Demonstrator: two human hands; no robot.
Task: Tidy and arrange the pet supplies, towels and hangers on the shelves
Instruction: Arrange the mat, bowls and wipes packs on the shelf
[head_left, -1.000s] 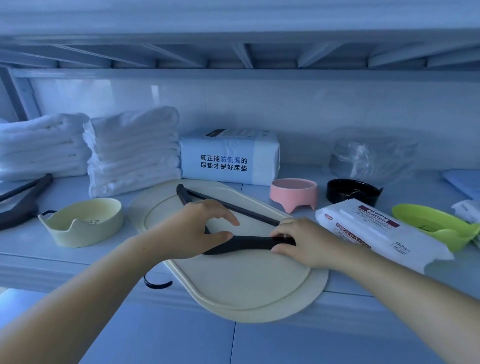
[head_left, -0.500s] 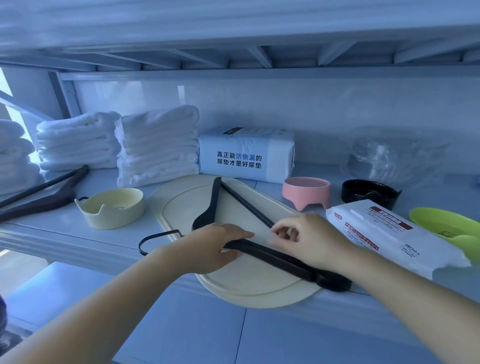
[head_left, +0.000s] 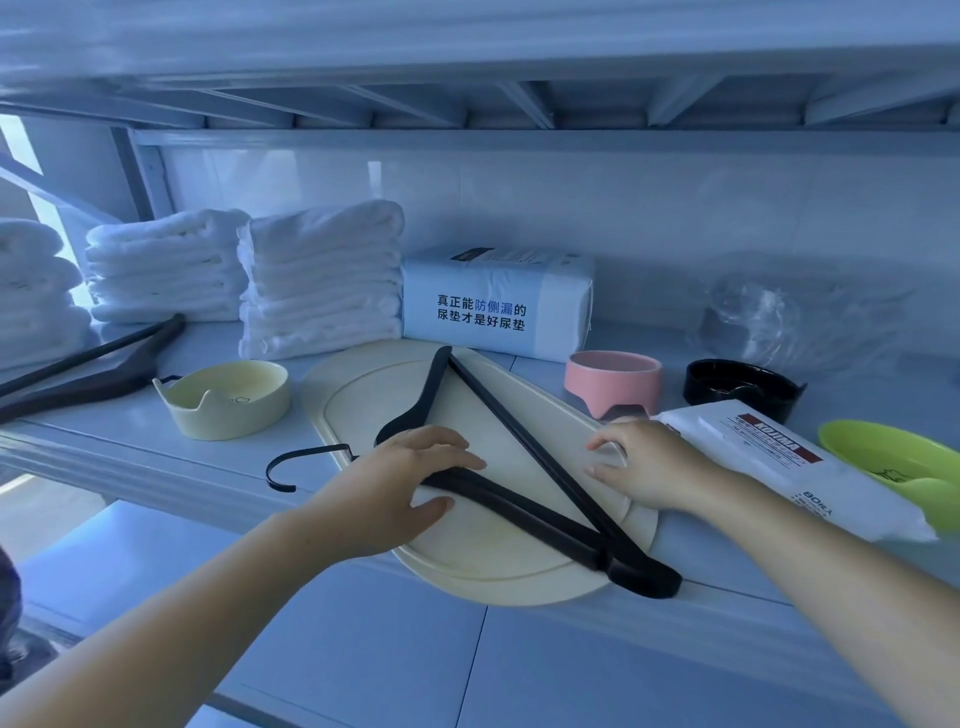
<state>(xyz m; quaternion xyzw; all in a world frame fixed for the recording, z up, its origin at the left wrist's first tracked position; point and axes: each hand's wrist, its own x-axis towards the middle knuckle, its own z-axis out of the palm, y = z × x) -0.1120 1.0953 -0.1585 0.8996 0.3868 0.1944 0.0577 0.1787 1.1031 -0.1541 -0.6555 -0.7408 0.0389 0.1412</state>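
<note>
Right hand (head_left: 654, 467) released hanger (head_left: 498, 411), fingers spread; left hand (head_left: 400, 483) grips its neck.

The fingers (head_left: 449, 451) are over a pale, smooth shelf (head_left: 130, 447) whose front lip runs just below them. Behind them, past the far edge of the shelf, stands a glossy whitish wall (head_left: 623, 208) with faint reflections. High above the fingers an upper shelf (head_left: 467, 62) spans the view, slanted ribs (head_left: 535, 104) showing on its underside. Far to their left a metal post (head_left: 143, 171) rises, and beyond it a window (head_left: 47, 218) gives bright daylight. Below the fingers lies a lower shelf (head_left: 363, 623). Everything has a cool bluish cast.
</note>
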